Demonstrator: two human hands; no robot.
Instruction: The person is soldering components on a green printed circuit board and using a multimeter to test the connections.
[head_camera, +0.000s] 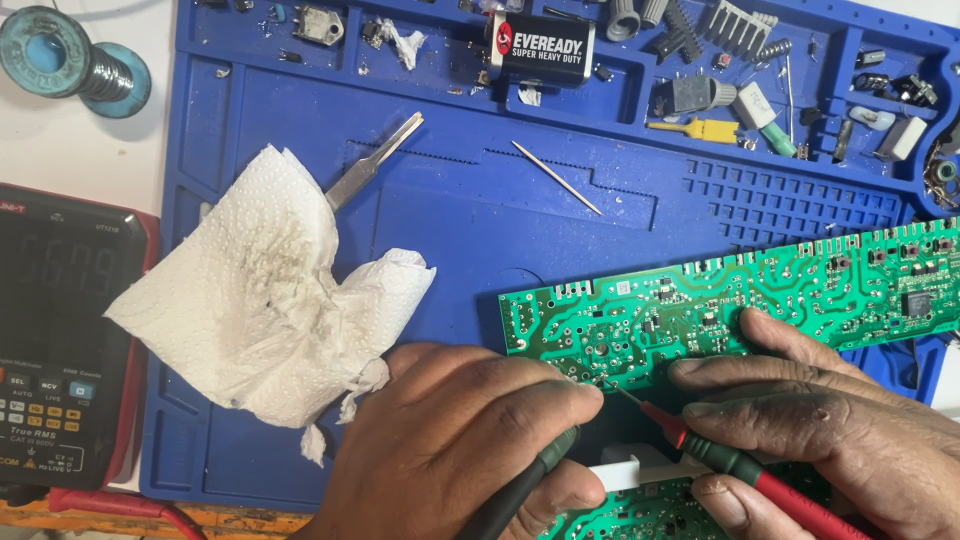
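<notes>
Probing a green board (740, 300) on a blue mat (450, 230): left hand (470, 440) clenched round a black probe (520, 490), right hand (820, 420) pinching a red probe (740, 465), both tips meeting near the board's lower left edge. Board's long axis running left to right, rising toward the right, just above both hands. 2nd board (650, 510) below. Crumpled paper towel (260, 300) and meter (60, 340) to the left; open mat beyond the board, toothpick (557, 177) and tweezers (375, 160) there.
</notes>
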